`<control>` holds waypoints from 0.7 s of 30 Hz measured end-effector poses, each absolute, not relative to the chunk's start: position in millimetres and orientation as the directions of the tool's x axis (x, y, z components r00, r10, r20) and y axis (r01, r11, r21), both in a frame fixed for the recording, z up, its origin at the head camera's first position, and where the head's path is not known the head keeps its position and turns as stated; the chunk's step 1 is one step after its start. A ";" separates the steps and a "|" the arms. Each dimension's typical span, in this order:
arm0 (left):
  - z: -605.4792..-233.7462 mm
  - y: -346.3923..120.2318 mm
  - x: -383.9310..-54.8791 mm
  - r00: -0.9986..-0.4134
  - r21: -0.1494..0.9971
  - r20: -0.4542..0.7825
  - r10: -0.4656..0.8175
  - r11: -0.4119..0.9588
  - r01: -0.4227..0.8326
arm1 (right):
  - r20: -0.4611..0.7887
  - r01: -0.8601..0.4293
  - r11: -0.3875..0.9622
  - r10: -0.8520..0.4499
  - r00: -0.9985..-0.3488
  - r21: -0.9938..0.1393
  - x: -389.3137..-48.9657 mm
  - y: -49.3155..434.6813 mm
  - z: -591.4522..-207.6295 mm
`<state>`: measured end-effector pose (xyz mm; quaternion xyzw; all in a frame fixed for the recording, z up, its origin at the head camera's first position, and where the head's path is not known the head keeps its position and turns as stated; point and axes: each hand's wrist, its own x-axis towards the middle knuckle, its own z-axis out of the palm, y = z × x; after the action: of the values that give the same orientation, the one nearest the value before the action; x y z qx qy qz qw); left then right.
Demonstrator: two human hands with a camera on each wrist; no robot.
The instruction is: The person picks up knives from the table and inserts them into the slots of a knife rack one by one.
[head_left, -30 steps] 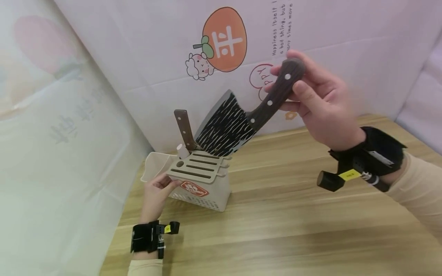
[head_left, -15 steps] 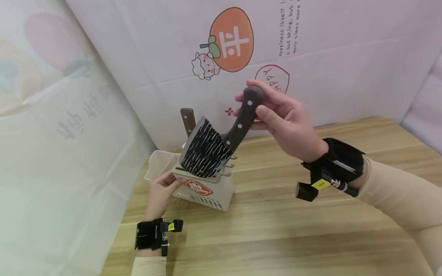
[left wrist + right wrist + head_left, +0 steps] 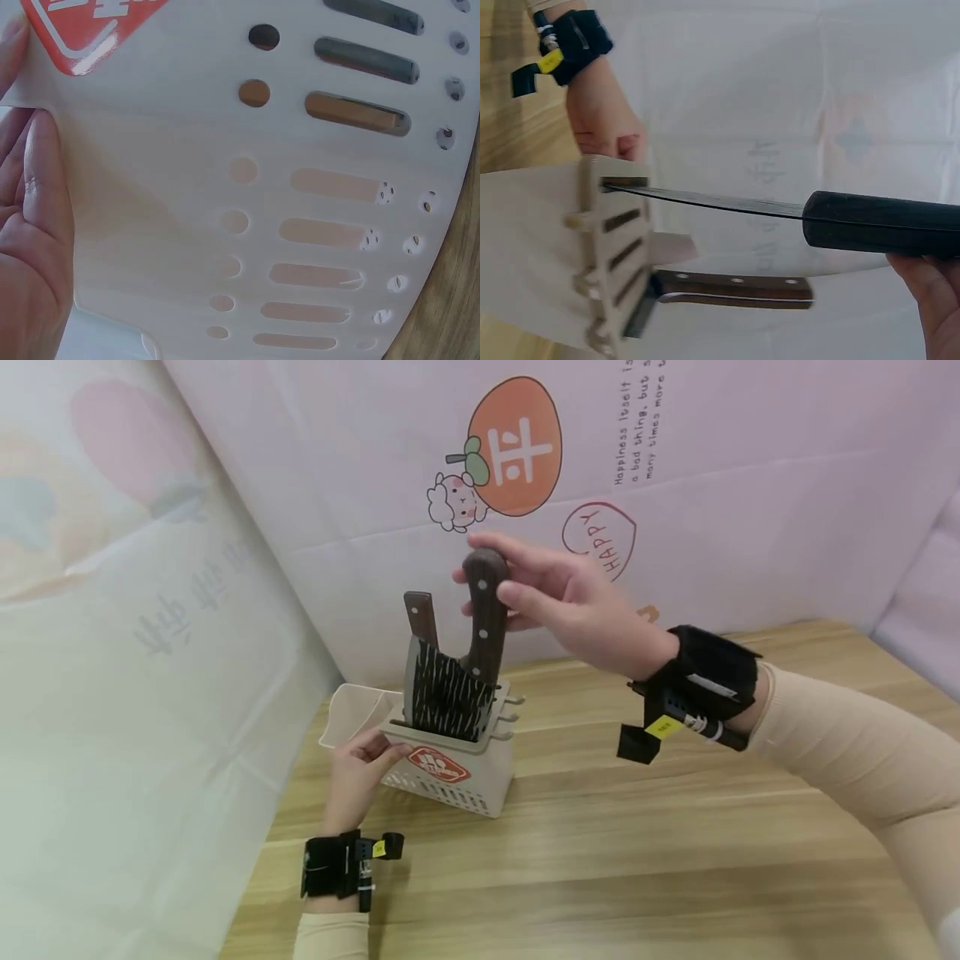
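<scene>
My right hand (image 3: 566, 602) grips the dark wooden handle of a cleaver (image 3: 450, 693), thumb on the near side. Its black blade with pale streaks points down. In the right wrist view the blade's far end meets the front slot of the beige knife holder (image 3: 592, 202); how deep it sits is hard to tell. My left hand (image 3: 358, 777) pinches the holder's front left corner, thumb on the front face beside the red label (image 3: 438, 765). Another knife (image 3: 739, 289) with a brown riveted handle stands in the rear slot.
A pale side compartment (image 3: 352, 714) sticks out at the holder's left. Small hooks (image 3: 508, 718) line its right side. The wooden table (image 3: 637, 852) runs to a printed cloth wall (image 3: 360, 552) behind and another at the left.
My right hand has brought the cleaver left and down to the holder, turning the handle more upright. The left hand keeps its hold on the corner.
</scene>
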<state>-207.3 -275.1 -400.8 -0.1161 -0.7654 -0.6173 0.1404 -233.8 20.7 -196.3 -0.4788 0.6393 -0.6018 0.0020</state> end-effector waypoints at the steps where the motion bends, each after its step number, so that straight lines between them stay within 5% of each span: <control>1: -400.3 -274.8 -207.5 -0.933 0.909 0.360 0.001 0.223 0.351 | 0.557 -0.602 -0.171 -0.629 -0.542 -0.780 -233.8 18.2 -200.6; 11: -402.2 -265.4 -203.2 -0.940 0.924 0.342 0.011 0.175 0.339 | 0.463 -0.652 -0.015 -0.716 -0.523 -0.758 -229.5 -17.1 -258.9; 21: -405.4 -269.4 -203.1 -0.934 0.929 0.356 0.011 0.103 0.355 | 0.391 -0.656 0.076 -0.749 -0.535 -0.751 -228.0 -17.6 -262.0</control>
<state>-203.1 -269.4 -405.4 -0.1253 -0.7312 -0.6577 0.1308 -228.0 -17.6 -262.0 -0.4796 0.7320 -0.4815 0.0482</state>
